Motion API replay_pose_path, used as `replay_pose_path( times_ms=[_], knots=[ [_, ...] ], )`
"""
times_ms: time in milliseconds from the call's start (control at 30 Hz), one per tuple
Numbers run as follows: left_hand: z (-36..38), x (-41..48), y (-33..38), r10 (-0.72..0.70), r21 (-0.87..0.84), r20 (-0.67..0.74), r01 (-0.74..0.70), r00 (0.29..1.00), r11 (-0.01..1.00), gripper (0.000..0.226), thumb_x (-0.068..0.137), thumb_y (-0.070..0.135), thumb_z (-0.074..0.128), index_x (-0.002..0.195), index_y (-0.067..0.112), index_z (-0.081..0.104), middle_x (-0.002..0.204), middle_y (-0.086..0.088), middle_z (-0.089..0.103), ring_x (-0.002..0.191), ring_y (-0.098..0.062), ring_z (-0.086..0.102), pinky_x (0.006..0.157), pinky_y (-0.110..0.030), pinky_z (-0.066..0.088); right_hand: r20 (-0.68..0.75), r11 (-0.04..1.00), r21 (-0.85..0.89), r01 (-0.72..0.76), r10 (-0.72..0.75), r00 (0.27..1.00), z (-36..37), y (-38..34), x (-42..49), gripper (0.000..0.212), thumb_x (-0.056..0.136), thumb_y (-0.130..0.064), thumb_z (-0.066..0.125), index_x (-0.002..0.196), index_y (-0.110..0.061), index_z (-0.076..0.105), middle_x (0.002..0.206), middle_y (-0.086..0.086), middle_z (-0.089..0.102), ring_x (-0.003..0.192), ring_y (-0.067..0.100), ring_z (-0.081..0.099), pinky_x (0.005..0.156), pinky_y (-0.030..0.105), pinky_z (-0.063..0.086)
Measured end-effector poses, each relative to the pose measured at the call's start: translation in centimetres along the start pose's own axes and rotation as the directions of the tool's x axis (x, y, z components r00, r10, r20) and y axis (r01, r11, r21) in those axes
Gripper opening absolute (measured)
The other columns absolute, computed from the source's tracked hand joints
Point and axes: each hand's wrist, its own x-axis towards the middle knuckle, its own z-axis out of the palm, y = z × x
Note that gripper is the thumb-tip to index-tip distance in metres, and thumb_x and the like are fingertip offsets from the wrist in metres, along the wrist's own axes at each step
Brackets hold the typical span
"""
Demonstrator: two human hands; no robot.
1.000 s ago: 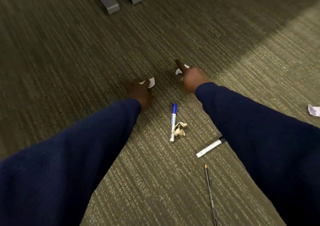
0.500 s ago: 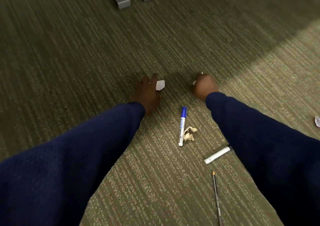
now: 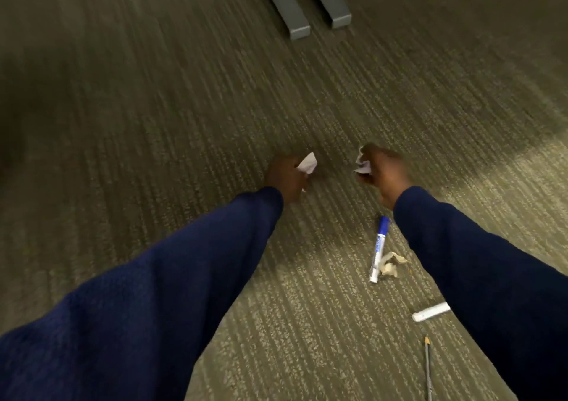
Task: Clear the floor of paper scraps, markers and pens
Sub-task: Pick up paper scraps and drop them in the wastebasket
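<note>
My left hand (image 3: 285, 176) grips a white paper scrap (image 3: 308, 163) that sticks out past its fingers. My right hand (image 3: 384, 171) is closed on another crumpled white scrap (image 3: 362, 164). Both hands hover just above the carpet. Below the right hand lies a blue-capped marker (image 3: 378, 249), with a tan crumpled scrap (image 3: 392, 263) touching its right side. A white marker (image 3: 431, 311) lies further right, partly hidden by my right sleeve. A thin pencil (image 3: 427, 367) lies near the bottom edge.
Two grey metal furniture feet (image 3: 285, 7) (image 3: 329, 1) rest on the olive striped carpet (image 3: 153, 124) at the top. My dark blue sleeves cover the lower left and lower right of the view.
Both hands closed on the white scraps and lifted them off the carpet. The view has shifted left, so the items on the floor now sit further right.
</note>
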Motion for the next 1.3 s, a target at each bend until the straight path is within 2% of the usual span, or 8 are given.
replay_pose_path(
  times_ms=[200,567,700,800,933,1033,1200,1300],
  knots=[
    [-15.4,-2.8,-4.5,-0.178,-0.209,-0.146,0.146,0.973,0.967,0.028,0.096,0.025,0.060,0.091,-0.001,0.071,0.068,0.000,0.067,0.042,0.009,0.057,0.040,-0.006,0.037,0.116,0.973,0.167,-0.158,0.140,0.983,12.9,-4.4,-3.7,0.027,0.092,-0.025,0.049,0.073,-0.009,0.059,0.082,0.010,0.060,0.061,0.020,0.057,0.054,0.030,0.044],
    [-41.4,-13.9,-13.7,-0.439,-0.423,-0.412,0.259,0.798,0.868,0.023,0.093,0.021,0.064,0.071,0.017,0.062,0.060,0.008,0.060,0.055,-0.004,0.056,0.047,-0.016,0.038,0.516,0.958,0.014,-0.287,0.239,0.823,41.7,-15.3,-20.4,0.026,0.088,-0.025,0.050,0.063,-0.016,0.050,0.076,-0.001,0.059,0.060,0.016,0.056,0.047,0.015,0.039],
    [-48.8,-17.4,-16.4,-0.561,-0.542,-0.497,0.268,0.663,0.796,0.025,0.088,0.034,0.064,0.091,0.010,0.072,0.080,-0.006,0.073,0.071,-0.023,0.068,0.059,-0.029,0.047,0.646,0.952,-0.074,-0.298,0.273,0.713,49.9,-19.1,-28.2,0.018,0.076,-0.034,0.056,0.068,-0.019,0.050,0.080,-0.002,0.059,0.069,0.017,0.057,0.058,0.022,0.040],
    [-53.0,-19.2,-18.6,-0.626,-0.613,-0.497,0.267,0.601,0.743,0.030,0.091,0.035,0.062,0.098,0.008,0.071,0.082,-0.005,0.071,0.069,-0.019,0.068,0.048,-0.023,0.049,0.679,0.941,-0.157,-0.299,0.323,0.659,55.1,-20.4,-31.4,0.026,0.094,-0.035,0.046,0.075,-0.018,0.047,0.080,0.000,0.055,0.067,0.016,0.054,0.057,0.024,0.035],
    [-57.2,-21.1,-21.2,-0.690,-0.701,-0.501,0.223,0.523,0.678,0.047,0.075,0.050,0.060,0.101,0.012,0.072,0.094,-0.007,0.075,0.087,-0.026,0.073,0.078,-0.043,0.062,0.765,0.932,-0.206,-0.298,0.343,0.545,60.6,-21.9,-35.9,0.031,0.099,-0.035,0.039,0.102,-0.014,0.062,0.107,0.004,0.063,0.092,0.021,0.062,0.066,0.027,0.045],
    [-59.0,-22.0,-22.4,-0.720,-0.772,-0.455,0.171,0.523,0.612,0.051,0.073,0.046,0.061,0.105,0.008,0.070,0.099,-0.013,0.074,0.091,-0.030,0.073,0.083,-0.052,0.060,0.761,0.930,-0.252,-0.268,0.361,0.539,63.0,-21.7,-37.5,0.035,0.098,-0.035,0.040,0.113,-0.015,0.064,0.112,0.004,0.066,0.107,0.023,0.061,0.081,0.033,0.048],
    [-60.5,-22.2,-24.0,-0.706,-0.790,-0.276,0.265,0.652,0.553,0.021,0.098,0.016,0.051,0.118,0.014,0.058,0.101,0.000,0.060,0.101,-0.020,0.059,0.101,-0.043,0.053,0.770,0.928,-0.252,-0.275,0.365,0.524,65.5,-21.9,-39.0,0.058,0.078,-0.041,0.058,0.132,-0.018,0.057,0.133,0.010,0.056,0.116,0.032,0.059,0.073,0.038,0.059],
    [-60.6,-22.4,-24.4,-0.706,-0.817,-0.233,0.259,0.668,0.515,0.030,0.096,0.013,0.049,0.126,0.010,0.050,0.108,-0.002,0.054,0.099,-0.019,0.057,0.100,-0.043,0.054,0.748,0.918,-0.256,-0.303,0.386,0.540,66.0,-21.5,-38.6,0.050,0.086,-0.036,0.059,0.132,-0.018,0.054,0.124,0.008,0.049,0.106,0.030,0.056,0.078,0.047,0.060]
  ],
)
